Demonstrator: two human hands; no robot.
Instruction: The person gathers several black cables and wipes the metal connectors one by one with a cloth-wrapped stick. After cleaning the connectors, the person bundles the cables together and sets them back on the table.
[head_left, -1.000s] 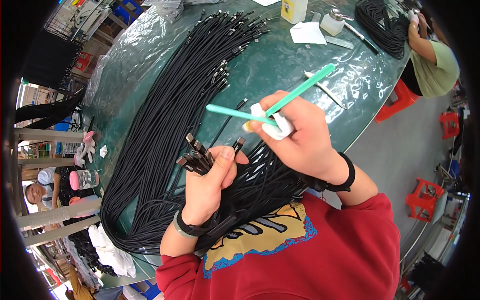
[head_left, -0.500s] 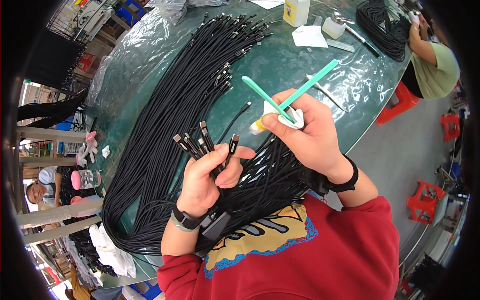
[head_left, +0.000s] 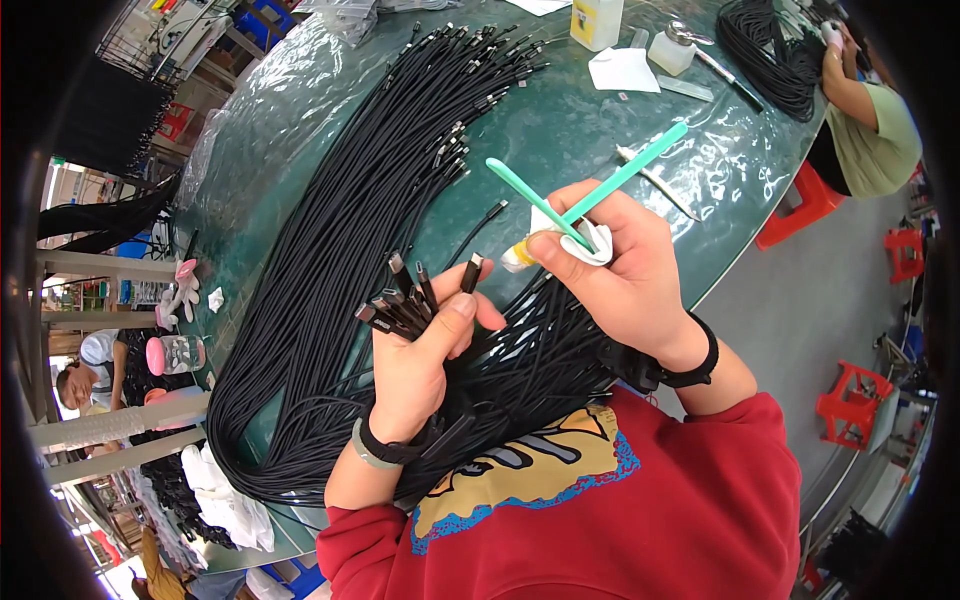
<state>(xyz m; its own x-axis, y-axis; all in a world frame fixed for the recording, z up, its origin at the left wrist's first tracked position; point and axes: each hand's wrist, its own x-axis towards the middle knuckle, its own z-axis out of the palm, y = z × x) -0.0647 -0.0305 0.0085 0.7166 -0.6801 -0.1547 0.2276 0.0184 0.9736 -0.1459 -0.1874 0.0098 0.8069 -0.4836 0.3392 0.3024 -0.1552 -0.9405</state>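
Note:
My left hand (head_left: 428, 345) is closed round several black cables, and their USB plugs (head_left: 395, 300) fan out above the fingers. One plug (head_left: 472, 272) stands apart from the rest, by the fingertips. In my right hand (head_left: 625, 265) are green plastic tweezers (head_left: 625, 172), their two arms spread in a V, together with a folded white cloth (head_left: 592, 246). Something with a yellow part (head_left: 522, 252) pokes out by the right thumb; I cannot make out what it is. A thick bundle of black cables (head_left: 330, 240) curves over the table, left of and beneath my hands.
On the green table (head_left: 560, 130) lie a white paper (head_left: 622, 70), a pump bottle (head_left: 672, 50), a yellow-labelled bottle (head_left: 597, 25) and a pen-like tool (head_left: 662, 185). Another cable coil (head_left: 765, 60) lies near a co-worker (head_left: 875, 135) at the far right. Red stools (head_left: 852, 405) stand on the floor.
My left hand has turned, so the held plugs now lean further left and the wrist shows more from its side. My right hand keeps nearly the same place.

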